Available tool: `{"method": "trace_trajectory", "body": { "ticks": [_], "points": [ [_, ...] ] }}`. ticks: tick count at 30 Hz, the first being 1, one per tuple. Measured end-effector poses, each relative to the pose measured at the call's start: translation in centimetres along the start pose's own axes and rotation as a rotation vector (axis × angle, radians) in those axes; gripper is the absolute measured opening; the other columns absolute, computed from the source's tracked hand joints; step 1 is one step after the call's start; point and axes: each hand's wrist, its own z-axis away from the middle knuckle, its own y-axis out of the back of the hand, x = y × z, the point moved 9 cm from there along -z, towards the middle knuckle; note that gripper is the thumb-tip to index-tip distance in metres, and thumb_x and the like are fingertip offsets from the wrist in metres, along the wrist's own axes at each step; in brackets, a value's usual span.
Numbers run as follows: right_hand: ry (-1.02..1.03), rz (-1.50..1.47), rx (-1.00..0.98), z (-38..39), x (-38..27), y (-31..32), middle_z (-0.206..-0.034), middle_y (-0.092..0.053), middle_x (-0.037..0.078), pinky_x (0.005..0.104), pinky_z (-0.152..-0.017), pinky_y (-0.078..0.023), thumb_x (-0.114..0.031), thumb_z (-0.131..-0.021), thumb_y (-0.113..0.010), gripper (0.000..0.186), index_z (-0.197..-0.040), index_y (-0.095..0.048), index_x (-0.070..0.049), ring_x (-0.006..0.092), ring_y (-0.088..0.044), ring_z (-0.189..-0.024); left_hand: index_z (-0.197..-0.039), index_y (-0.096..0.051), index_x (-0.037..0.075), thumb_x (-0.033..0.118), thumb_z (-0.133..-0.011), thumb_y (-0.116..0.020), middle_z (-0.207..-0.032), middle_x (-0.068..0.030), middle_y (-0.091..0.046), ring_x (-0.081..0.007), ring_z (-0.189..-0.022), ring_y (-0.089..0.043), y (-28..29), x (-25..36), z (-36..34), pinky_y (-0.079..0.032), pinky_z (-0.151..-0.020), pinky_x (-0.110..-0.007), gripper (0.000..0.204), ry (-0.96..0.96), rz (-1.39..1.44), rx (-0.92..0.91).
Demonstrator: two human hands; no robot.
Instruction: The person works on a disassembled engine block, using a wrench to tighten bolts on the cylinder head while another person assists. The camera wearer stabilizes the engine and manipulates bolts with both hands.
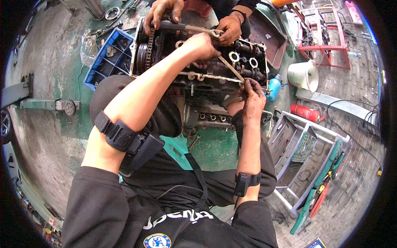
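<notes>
A dark, oily engine cylinder head (202, 77) with camshafts and a timing chain (149, 49) lies before me. My left hand (202, 46) is closed over it, at the upper end of a slim metal bar (231, 69), perhaps a wrench; its grip is partly hidden. At the bar's lower end, by the near edge of the cylinder head, my right hand (253, 94) pinches it with closed fingers. Opposite me, another person's hands (230, 29) hold a ratchet (173, 26) with a dark handle, its head just beyond my left hand.
Left stands a blue divided tray (93, 78) with parts. A valve cover (209, 117) lies below the cylinder head. To the right are a blue bottle (273, 88), white bucket (302, 76), red extinguisher (305, 112) and metal tool cart (289, 182). A brown tray (278, 43) sits behind.
</notes>
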Motion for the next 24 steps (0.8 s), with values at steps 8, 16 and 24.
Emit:
{"method": "trace_trajectory", "body": {
  "ticks": [8,16,24],
  "points": [
    [-0.079,-0.080,-0.008,0.6,0.1,-0.3,-0.076,-0.060,0.003,0.0243,-0.060,-0.045,-0.012,-0.090,-0.061,0.016,-0.096,-0.065,0.002,0.0113,-0.054,-0.065,-0.089,-0.065,-0.006,0.049,-0.064,-0.077,-0.090,-0.0225,-0.066,-0.0315,-0.084,-0.064,0.5,-0.2,1.1,-0.050,-0.076,-0.038,0.062,0.096,0.050,-0.022],
    [-0.123,-0.077,-0.016,0.4,0.6,-0.1,-0.082,-0.061,0.001,0.0205,-0.064,-0.045,-0.014,-0.088,-0.064,0.018,-0.099,-0.065,0.000,0.0085,-0.055,-0.070,-0.087,-0.066,-0.003,0.044,-0.067,-0.078,-0.084,-0.0176,-0.068,-0.0283,-0.079,-0.066,0.2,-1.0,1.0,-0.051,-0.069,-0.036,0.053,0.142,0.071,0.032],
    [-0.150,-0.227,0.038,-0.7,1.3,0.7,-0.087,-0.066,0.009,0.0291,-0.065,-0.052,-0.015,-0.088,-0.061,0.021,-0.104,-0.062,-0.001,0.0200,-0.065,-0.076,-0.084,-0.065,-0.004,0.025,-0.075,-0.074,-0.071,-0.0099,-0.067,-0.0180,-0.052,-0.063,-1.4,-2.2,-0.2,-0.050,-0.050,-0.032,0.032,0.206,0.267,-0.055]
  ]
}}
